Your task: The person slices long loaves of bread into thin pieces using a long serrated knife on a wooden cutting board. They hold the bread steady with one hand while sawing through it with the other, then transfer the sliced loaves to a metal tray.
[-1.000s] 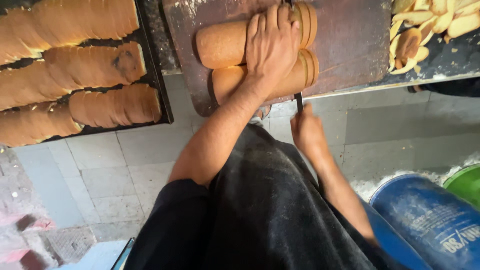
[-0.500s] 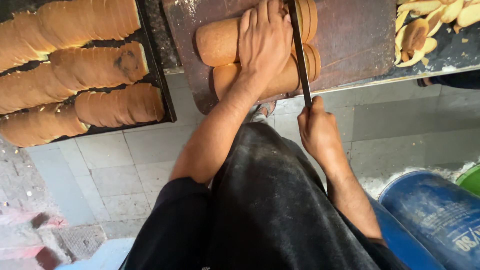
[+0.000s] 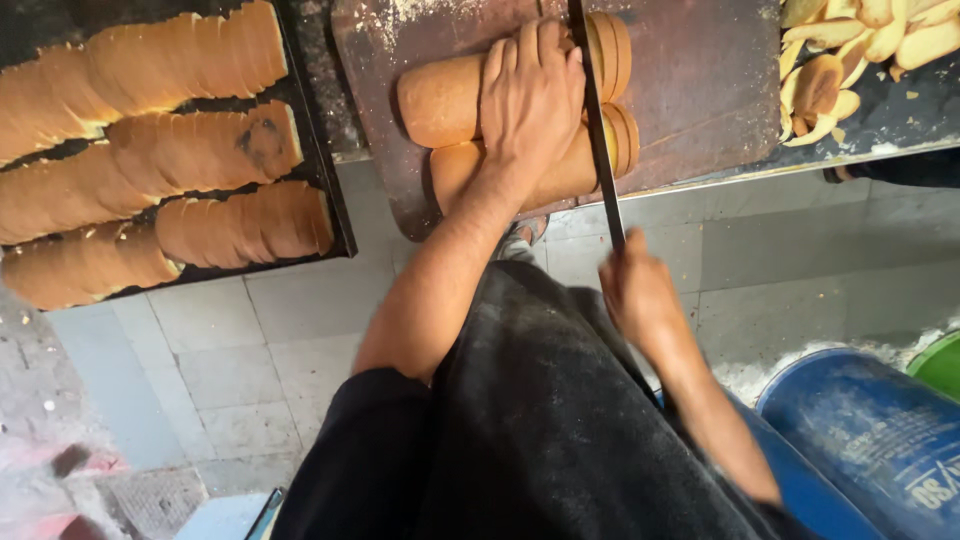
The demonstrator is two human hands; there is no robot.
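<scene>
Currently my left hand (image 3: pixel 530 95) is pressed flat on two bread loaves (image 3: pixel 455 130) lying side by side on the brown cutting board (image 3: pixel 700 90). Right hand (image 3: pixel 640 295) is clamped on the handle of a long knife (image 3: pixel 598 130), blade across the loaves, cut slices (image 3: pixel 615 90) just beyond it. Tray (image 3: pixel 340 215) of sliced bread (image 3: pixel 170 150) sits left, crust scraps (image 3: pixel 860 50) right on the tabletop (image 3: pixel 900 125).

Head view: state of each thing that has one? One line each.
Left hand: flat on the two loaves, pressing them down.
Right hand: closed on the knife handle.
Long knife: blade across the loaves, mid-cut.
Two bread loaves: side by side on the board, right ends sliced.
Cutting board: dusted with crumbs.
Tray loaves: sliced through, in rows.
Crust offcuts: piled loose.
Blue barrel: lying tilted.
</scene>
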